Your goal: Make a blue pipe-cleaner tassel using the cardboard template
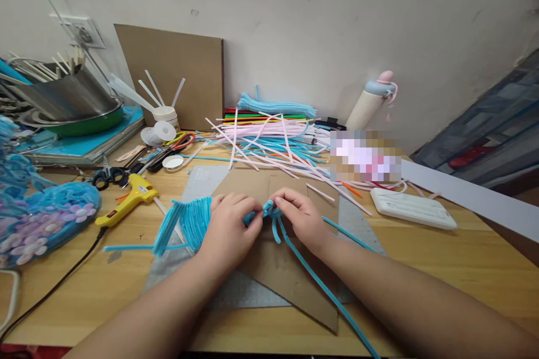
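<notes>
A blue piece made of coiled pipe cleaners (191, 223) lies under and to the left of my left hand (233, 221), whose fingers are wrapped round its right end. With thumb and fingertips, my right hand (301, 216) pinches the small looped blue pipe cleaner tip (269, 210) at that end. Long blue strands (326, 286) trail from there toward the front and the right. Another blue strand (128, 248) sticks out leftward. Beneath my hands lies a cut piece of cardboard (295, 280) on a grey mat (265, 294).
Pink and blue pipe cleaners (261, 137) are heaped at the back. A yellow glue gun (128, 202), black scissors (109, 175) and a blue flowered piece (54, 219) are on the left. At right are a white power strip (412, 207) and a leaning bottle (368, 102).
</notes>
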{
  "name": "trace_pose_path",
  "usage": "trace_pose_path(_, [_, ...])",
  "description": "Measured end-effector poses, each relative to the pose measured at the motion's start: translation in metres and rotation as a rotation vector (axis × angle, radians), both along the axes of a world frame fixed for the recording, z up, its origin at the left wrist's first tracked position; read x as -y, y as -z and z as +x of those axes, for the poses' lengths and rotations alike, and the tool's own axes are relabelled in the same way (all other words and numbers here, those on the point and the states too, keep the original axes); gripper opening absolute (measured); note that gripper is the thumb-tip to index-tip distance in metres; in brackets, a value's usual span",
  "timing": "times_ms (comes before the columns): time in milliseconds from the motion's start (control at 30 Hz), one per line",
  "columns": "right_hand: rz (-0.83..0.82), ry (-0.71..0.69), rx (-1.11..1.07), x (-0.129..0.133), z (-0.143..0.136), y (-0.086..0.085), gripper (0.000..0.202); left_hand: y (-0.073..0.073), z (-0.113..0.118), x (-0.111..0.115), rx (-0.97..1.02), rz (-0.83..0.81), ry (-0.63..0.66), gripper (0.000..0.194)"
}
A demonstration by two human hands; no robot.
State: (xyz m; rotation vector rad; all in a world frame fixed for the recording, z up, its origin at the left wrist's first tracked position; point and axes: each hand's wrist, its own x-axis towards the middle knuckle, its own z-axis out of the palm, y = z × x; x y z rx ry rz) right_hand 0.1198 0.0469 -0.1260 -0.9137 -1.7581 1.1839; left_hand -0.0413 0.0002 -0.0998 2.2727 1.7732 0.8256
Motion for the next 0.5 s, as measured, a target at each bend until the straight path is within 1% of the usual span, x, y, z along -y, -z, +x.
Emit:
trace_pose_path(67, [-0.060, -0.001, -0.031, -0.0023, -0.0002, 0.0010, 0.013, -0.0001, -0.0003, 0.0003, 0.002, -0.004, 0.002, 0.010])
trace_pose_path(167, [-0.058, -0.009, 0.006, -0.0041, -0.0003, 0.0005, 0.010, 0.0007, -0.0007, 0.0005, 0.000, -0.009, 0.003, 0.009])
trace_pose_path(367, [0.098, -0.037, 0.115, -0.0027, 0.0014, -0.0037, 0.011, 0.0021, -0.0009, -0.0001, -0.015, -0.006, -0.022, 0.009])
trace_pose_path(500, [0.187, 0.013, 0.188, -0.0005, 0.0007, -0.0023, 0.013, 0.0023, -0.0009, 0.0001, -0.014, -0.015, -0.038, 0.009])
